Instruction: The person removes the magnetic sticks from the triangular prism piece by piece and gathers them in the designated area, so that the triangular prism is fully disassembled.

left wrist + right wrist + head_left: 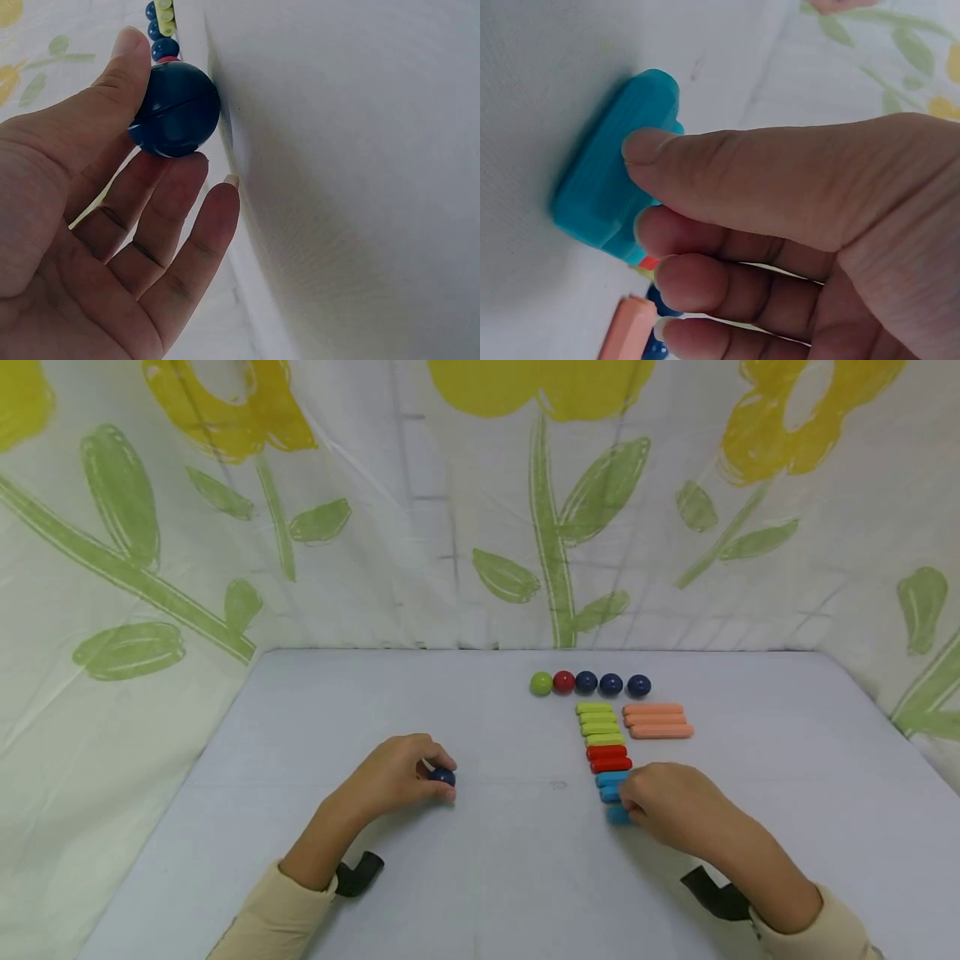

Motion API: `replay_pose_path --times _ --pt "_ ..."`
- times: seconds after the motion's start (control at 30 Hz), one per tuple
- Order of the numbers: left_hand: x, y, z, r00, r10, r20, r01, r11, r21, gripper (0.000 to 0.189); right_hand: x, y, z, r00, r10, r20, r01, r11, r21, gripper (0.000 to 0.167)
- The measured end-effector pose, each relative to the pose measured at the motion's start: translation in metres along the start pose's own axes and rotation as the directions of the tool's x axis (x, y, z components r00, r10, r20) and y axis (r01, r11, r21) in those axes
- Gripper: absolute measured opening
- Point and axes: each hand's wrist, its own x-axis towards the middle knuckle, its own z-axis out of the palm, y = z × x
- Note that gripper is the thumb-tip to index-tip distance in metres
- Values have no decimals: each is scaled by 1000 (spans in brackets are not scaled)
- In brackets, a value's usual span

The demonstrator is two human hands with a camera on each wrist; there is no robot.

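Note:
In the head view my left hand (397,770) holds a dark blue ball (442,776) between thumb and fingers, low over the left-middle of the table. The left wrist view shows a seam round this glossy ball (176,109); the other fingers curve loosely beneath. My right hand (675,803) pinches the nearest blue stick (618,815) at the near end of a column of sticks. In the right wrist view the thumb lies on that blue stick (604,169), and its far side is hidden. Two more blue sticks (613,779) lie just beyond, partly covered by the hand.
Farther up the column lie two red sticks (611,765) and several yellow-green sticks (598,718). Three orange sticks (658,721) lie to their right. Behind is a row of balls: green (541,683), red (564,682) and three dark blue (611,684). A flowered cloth (360,585) hangs behind the table.

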Motion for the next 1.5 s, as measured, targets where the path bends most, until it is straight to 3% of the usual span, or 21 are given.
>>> replay_pose_path --times 0.47,0.57,0.67,0.73,0.87,1.07,1.2,1.3,1.5 --pt "-1 0 0 1000 12 10 -12 1000 -3 34 3 -3 3 1000 6 -7 -6 1000 17 30" --pt "-2 -1 0 998 5 56 0 996 -90 50 2 -7 4 1000 -15 -3 15 999 34 28" --pt "-2 -1 1 994 -7 108 31 975 -221 70 3 -14 5 998 -53 -15 53 997 57 23" --pt "-2 -2 1 993 -11 120 42 965 -257 76 3 -22 7 995 -89 -34 92 991 92 18" --pt "-1 -1 0 994 -22 107 42 981 -187 68 4 -36 10 987 -149 -62 158 970 182 32" --pt "-1 -2 0 992 -26 122 47 984 -174 59 7 -48 17 986 -168 -6 164 954 252 60" --pt "-1 -3 1 993 -18 114 39 982 -184 54 7 -49 22 978 -205 28 191 945 267 44" --pt "-1 -4 2 993 -17 113 38 982 -184 50 6 -46 19 974 -226 -20 222 931 290 29" --pt "-1 -6 2 994 -6 105 26 982 -187 46 4 -30 4 946 -234 -222 296 905 307 33"
